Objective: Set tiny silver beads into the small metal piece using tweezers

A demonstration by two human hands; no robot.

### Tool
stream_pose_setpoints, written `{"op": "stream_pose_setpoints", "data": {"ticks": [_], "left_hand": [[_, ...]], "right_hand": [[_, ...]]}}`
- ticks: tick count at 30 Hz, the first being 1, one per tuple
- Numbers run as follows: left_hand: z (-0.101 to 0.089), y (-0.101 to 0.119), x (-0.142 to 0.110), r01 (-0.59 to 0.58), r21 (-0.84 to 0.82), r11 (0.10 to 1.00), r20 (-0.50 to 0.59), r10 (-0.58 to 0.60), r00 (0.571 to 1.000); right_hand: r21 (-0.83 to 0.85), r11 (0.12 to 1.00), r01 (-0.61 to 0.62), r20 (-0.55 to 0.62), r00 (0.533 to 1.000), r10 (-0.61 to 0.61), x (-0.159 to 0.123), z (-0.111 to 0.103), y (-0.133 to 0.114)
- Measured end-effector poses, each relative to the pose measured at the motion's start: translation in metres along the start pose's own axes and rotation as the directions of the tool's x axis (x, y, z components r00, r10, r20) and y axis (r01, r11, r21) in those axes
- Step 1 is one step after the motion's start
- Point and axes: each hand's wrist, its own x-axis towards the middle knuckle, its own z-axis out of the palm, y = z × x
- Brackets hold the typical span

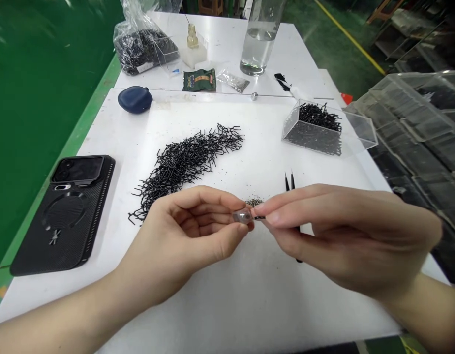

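Pinching a small, glossy clear piece (243, 216) between thumb and fingertips, the left hand (183, 231) curls half closed. Almost touching it, the right hand (345, 236) nips a thin black wire bit (259, 217), slim black tweezers (287, 182) tucked beneath its fingers, beside a tangled heap of kinked black wire (186, 164) on a white tabletop (227, 314).

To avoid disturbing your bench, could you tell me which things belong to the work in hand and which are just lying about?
Part of the work: left hand, right hand, small clear piece between them, black tweezers, black wire pieces, clear box of them.
Lying about: phone in black case, blue pouch, water bottle, green sachet.
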Motion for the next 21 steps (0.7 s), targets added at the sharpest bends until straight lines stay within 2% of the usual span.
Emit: {"op": "stream_pose_setpoints", "data": {"ticks": [7, 14, 21], "left_hand": [[-0.0043, -0.0016, -0.0019, -0.01, 0.02, 1.0, 0.019, 0.009, 1.0], [-0.0041, -0.0018, -0.002, 0.02, 0.069, 0.997, 0.002, -0.02, 1.0], [-0.0061, -0.0016, -0.003, 0.015, 0.129, 0.991, -0.029, -0.012, 1.0]], "right_hand": [[-0.019, 1.0, 0.004, -0.021, 1.0, -0.004, 0.0013, 0.0004, 0.0012], [-0.073, 0.997, -0.004, -0.134, 0.991, -0.005, -0.0014, 0.0077, 0.0031], [-0.056, 0.998, -0.025, -0.109, 0.994, 0.019, -0.0011, 0.006, 0.0031]]}}
